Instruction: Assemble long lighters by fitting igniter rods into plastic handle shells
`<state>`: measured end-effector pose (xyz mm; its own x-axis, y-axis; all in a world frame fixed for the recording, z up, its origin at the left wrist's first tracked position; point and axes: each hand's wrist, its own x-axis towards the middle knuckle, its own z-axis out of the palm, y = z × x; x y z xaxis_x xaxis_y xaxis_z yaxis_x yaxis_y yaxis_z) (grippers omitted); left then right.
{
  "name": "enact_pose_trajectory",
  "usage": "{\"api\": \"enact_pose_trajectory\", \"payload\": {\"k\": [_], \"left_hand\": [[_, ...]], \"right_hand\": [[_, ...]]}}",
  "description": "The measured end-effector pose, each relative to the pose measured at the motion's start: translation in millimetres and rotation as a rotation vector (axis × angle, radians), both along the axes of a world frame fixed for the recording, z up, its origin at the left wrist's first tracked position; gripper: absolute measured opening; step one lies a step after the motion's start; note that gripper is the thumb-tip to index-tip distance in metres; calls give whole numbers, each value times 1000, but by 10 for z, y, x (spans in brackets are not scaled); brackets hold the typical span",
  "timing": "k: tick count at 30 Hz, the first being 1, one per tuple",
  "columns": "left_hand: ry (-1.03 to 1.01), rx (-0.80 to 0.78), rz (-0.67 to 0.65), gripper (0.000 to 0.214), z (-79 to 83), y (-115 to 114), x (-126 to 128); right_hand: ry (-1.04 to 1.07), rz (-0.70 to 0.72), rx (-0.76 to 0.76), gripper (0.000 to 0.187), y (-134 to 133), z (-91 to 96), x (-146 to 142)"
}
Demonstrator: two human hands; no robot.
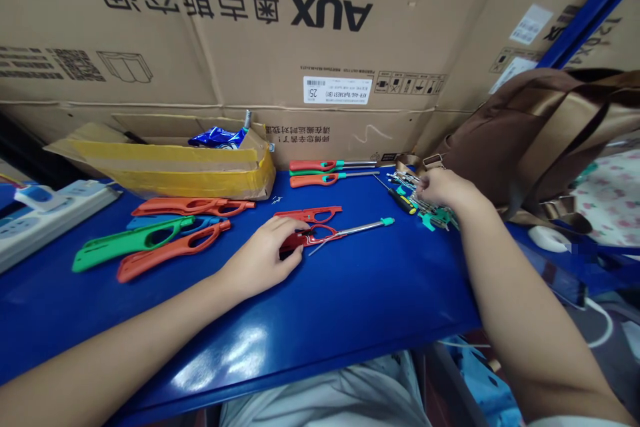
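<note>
My left hand is closed around the handle end of a red gas lighter lying on the blue table. Its metal tube points right and ends in a green tip, and a thin wire sticks out beside it. Just behind lies a red lighter shell half. My right hand reaches into a pile of small metal and green parts, fingers pinched; what they hold is hidden. A black and yellow screwdriver lies by the pile's left side.
Orange, green and blue lighter shells lie at left. Assembled lighters lie at the back before a large carton. A taped box, a power strip and a brown bag stand around the table.
</note>
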<state>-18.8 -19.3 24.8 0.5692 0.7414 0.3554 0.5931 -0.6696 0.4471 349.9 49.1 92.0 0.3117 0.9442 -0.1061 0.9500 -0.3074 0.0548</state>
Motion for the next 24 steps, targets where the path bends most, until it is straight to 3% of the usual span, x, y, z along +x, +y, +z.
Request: {"api": "enact_pose_trajectory", "payload": {"k": [24], "left_hand": [[2, 11, -9, 30, 8, 5, -12]], "right_hand": [[129, 160, -112, 14, -27, -10, -50]]}}
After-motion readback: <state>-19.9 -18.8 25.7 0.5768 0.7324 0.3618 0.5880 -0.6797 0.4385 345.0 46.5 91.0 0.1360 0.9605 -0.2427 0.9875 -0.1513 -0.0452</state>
